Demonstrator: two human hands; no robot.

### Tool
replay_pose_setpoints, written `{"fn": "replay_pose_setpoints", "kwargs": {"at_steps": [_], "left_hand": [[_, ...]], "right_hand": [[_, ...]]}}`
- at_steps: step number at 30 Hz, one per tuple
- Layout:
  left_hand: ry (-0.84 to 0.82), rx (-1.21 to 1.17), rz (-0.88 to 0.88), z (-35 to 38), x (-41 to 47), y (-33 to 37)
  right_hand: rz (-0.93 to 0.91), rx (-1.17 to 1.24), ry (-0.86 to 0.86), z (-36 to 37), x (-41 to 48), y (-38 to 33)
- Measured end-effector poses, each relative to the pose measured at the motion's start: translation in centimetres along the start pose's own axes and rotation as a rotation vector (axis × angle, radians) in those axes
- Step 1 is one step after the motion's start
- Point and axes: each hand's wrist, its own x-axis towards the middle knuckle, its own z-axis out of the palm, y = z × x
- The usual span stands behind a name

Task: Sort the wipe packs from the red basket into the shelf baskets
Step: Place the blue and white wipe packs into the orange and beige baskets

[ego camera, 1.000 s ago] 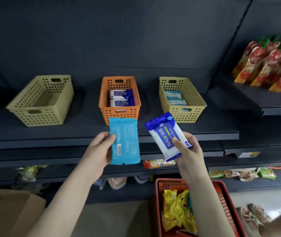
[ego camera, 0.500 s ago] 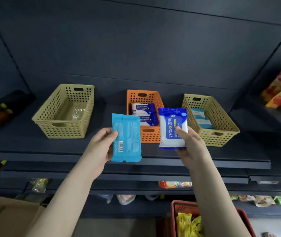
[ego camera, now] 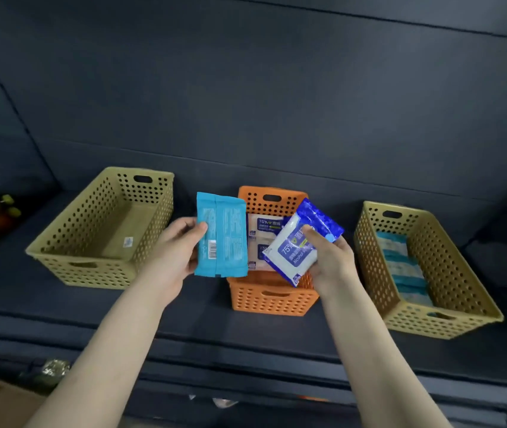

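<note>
At frame centre, the left hand (ego camera: 181, 251) pinches a light-blue pack (ego camera: 221, 239). The right hand (ego camera: 329, 257) grips a tilted blue-and-white pack (ego camera: 298, 242) over the orange basket (ego camera: 272, 299).

Light-blue wipe pack (ego camera: 220, 236) upright, barcode side outward, beside tilted blue-and-white pack (ego camera: 289, 256) over orange basket (ego camera: 272, 301), seemingly holding alike packs (ego camera: 265, 225).

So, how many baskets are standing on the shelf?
3, side by side on the shelf: the left beige basket, the orange basket in the middle, the right beige basket. No others are visible.
</note>
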Motion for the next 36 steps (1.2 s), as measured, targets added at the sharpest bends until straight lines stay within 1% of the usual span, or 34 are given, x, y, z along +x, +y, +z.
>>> {"fn": "replay_pose_setpoints", "kwargs": {"at_steps": [3,6,9,12,15,19,23,24,26,30,32,33,34,36], "left_hand": [[0.021,-0.013,-0.016,-0.1,1.5,0.4],[0.012,0.0,-0.034,-0.4,3.4,0.5],[-0.002,0.011,-0.055,-0.8,5.3,0.6],[-0.032,0.045,-0.079,-1.0,7.2,0.8],[-0.073,0.081,-0.091,-0.8,8.8,1.0],[-0.132,0.107,-0.102,-0.1,10.5,1.0],[-0.194,0.144,-0.136,0.4,11.6,0.6],[-0.214,0.153,-0.145,0.5,11.8,0.5],[-0.229,0.152,-0.158,0.4,12.1,0.4],[-0.25,0.147,-0.167,0.3,12.9,0.5],[-0.254,0.15,-0.166,0.2,13.1,0.7],[-0.257,0.149,-0.167,0.2,13.2,0.7],[-0.262,0.147,-0.169,0.1,13.2,0.7],[-0.281,0.142,-0.173,-0.1,13.2,0.7]], "right_hand": [[0.015,-0.087,0.092,1.8,1.6,1.1],[0.105,-0.1,0.156,3.1,3.2,2.2],[0.162,-0.176,0.181,4.0,4.8,3.4],[0.162,-0.295,0.195,4.4,6.5,4.6],[0.183,-0.395,0.258,4.2,7.3,4.8],[0.115,-0.582,0.295,4.0,7.7,5.0],[0.11,-0.638,0.297,4.2,8.1,5.3],[0.096,-0.692,0.318,4.3,8.1,5.2],[0.023,-0.933,0.328,4.2,7.9,5.0],[-0.211,-1.411,0.265,4.2,7.0,4.7],[-0.276,-1.627,0.164,4.2,7.1,4.5],[-0.268,-1.71,0.079,4.2,7.2,4.5],[-0.238,-1.735,-0.008,4.1,7.3,4.5],[-0.144,-1.674,-0.116,4.0,7.4,4.6]]}}
